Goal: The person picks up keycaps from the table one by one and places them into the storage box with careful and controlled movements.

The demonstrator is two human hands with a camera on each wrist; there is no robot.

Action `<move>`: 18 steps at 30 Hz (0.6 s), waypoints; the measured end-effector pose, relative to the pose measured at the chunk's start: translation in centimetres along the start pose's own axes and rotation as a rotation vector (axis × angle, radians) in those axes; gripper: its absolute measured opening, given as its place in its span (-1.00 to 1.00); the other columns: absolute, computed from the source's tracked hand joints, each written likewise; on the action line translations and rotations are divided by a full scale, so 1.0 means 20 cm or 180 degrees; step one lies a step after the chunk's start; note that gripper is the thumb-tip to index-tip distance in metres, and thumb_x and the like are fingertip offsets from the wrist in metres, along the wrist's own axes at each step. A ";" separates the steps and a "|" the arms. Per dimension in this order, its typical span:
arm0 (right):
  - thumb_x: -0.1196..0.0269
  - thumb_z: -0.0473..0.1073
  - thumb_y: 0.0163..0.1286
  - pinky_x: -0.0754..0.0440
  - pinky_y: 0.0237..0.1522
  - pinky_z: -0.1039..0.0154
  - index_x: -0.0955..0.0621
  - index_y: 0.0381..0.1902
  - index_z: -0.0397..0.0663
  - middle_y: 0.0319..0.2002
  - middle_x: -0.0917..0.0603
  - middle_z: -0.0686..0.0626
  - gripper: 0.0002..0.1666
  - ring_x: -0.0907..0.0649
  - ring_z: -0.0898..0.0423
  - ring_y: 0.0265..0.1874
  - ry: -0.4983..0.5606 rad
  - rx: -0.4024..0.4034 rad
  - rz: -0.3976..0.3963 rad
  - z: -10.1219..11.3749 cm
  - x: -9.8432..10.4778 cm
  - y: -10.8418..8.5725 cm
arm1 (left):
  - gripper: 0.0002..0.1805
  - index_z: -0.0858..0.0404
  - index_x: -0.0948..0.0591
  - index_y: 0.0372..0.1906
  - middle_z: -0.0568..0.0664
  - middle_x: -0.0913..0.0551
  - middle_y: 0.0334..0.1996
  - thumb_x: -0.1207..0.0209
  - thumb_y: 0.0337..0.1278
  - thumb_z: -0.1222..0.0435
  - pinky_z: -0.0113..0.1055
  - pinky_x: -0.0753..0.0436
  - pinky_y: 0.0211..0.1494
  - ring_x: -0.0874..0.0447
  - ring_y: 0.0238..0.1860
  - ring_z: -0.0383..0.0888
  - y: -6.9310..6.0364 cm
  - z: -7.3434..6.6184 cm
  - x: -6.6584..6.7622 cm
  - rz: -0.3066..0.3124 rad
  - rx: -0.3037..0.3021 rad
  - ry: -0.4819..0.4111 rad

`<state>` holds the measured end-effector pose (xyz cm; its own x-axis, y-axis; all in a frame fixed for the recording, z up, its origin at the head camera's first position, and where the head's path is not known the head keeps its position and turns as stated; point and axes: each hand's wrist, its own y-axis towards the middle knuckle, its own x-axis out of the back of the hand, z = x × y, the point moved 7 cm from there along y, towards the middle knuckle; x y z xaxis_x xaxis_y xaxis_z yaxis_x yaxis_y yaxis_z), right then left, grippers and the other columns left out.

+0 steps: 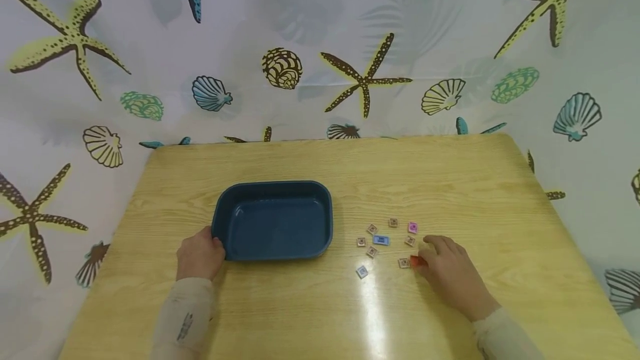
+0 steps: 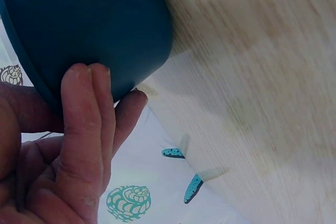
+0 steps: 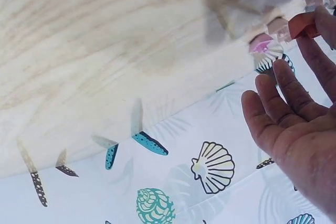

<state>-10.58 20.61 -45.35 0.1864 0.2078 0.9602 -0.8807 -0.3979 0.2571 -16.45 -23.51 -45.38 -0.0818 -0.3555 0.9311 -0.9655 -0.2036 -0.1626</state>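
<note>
At the left side of the dark blue tray [image 1: 280, 232], my left hand [image 1: 200, 254] grips the rim. In the left wrist view its fingers [image 2: 81, 119] lie against the tray's outer wall, while the thumb is partly hidden behind the rim. My right hand [image 1: 452, 274] pinches a small red keycap [image 1: 416, 261] between thumb and index finger, low over the table. The other fingers stand apart from it. Just left of those fingertips sits a pale keycap [image 1: 404, 263]. Nearby are a pink keycap [image 1: 412, 228] and a wider blue keycap [image 1: 381, 240].
Several more pale keycaps [image 1: 372, 251] are scattered between the tray and my right hand. One whitish-blue keycap [image 1: 362, 271] lies nearer the front. The wooden table [image 1: 300, 310] meets a cloth [image 1: 300, 110] printed with shells and starfish at its back and sides.
</note>
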 end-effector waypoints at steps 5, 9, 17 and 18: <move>-0.50 -0.22 -0.06 -0.64 -0.20 -0.12 -0.65 -0.37 -0.16 -0.10 -0.66 -0.27 -0.71 -0.65 -0.20 -0.11 0.0144 0.0127 -0.0193 0.05 0.08 0.14 | -0.68 0.46 -0.56 -0.13 0.41 -0.67 -0.18 0.10 0.22 0.34 0.18 -0.55 -0.08 -0.65 -0.13 0.36 0.00 0.00 0.00 0.0043 0.0021 0.0002; -0.49 -0.22 -0.04 -0.65 -0.22 -0.08 -0.63 -0.42 -0.17 -0.11 -0.66 -0.28 -0.74 -0.65 -0.20 -0.10 0.0222 0.0307 -0.0344 0.13 0.15 0.30 | -0.69 0.46 -0.55 -0.12 0.42 -0.67 -0.18 0.09 0.22 0.33 0.17 -0.55 -0.10 -0.64 -0.16 0.35 0.02 0.00 0.00 0.0092 0.0043 0.0005; -0.43 -0.12 0.10 -0.66 -0.16 -0.03 -0.65 -0.38 -0.13 -0.02 -0.64 -0.24 -0.77 -0.64 -0.17 0.00 0.0181 0.0676 -0.0246 0.38 0.19 0.60 | -0.68 0.47 -0.56 -0.11 0.41 -0.68 -0.18 0.08 0.20 0.34 0.18 -0.55 -0.08 -0.65 -0.15 0.36 0.02 0.00 0.01 -0.0023 -0.0037 0.0010; -0.42 -0.12 0.11 -0.66 -0.16 -0.03 -0.65 -0.38 -0.13 -0.02 -0.64 -0.23 -0.78 -0.63 -0.17 0.00 0.0158 0.0720 -0.0223 0.41 0.18 0.63 | -0.69 0.48 -0.57 -0.12 0.41 -0.68 -0.20 0.07 0.20 0.35 0.18 -0.55 -0.09 -0.65 -0.16 0.36 0.02 -0.01 0.01 -0.0053 -0.0073 0.0014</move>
<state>-17.45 9.02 -37.66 0.2169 0.2835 0.9341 -0.7454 -0.5698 0.3460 -16.83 -23.46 -45.19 -0.0666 -0.3483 0.9350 -0.9721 -0.1885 -0.1394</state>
